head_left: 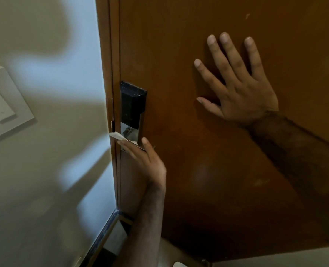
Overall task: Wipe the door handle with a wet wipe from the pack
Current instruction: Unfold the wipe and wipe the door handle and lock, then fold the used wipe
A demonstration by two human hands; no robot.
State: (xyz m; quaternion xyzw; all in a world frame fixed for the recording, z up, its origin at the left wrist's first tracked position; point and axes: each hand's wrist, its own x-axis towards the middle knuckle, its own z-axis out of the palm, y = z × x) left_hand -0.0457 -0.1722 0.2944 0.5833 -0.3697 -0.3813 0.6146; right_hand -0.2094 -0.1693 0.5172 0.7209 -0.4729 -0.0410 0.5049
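A brown wooden door [198, 170] fills the right of the view. Near its left edge sits a black and chrome lock plate [132, 108], whose handle is mostly hidden behind my left hand [148, 160]. That hand presses a white wet wipe [117, 136] against the chrome lower part, fingers wrapped around the handle area. A corner of the wipe sticks out to the left past the door edge. My right hand [238, 83] lies flat on the door panel, fingers spread, holding nothing. The wipe pack is not in view.
A pale wall [44, 170] stands left of the brown door frame [107, 54], with a white switch plate [4, 105] at the far left. A metal threshold strip [106, 228] runs along the floor at the door's foot.
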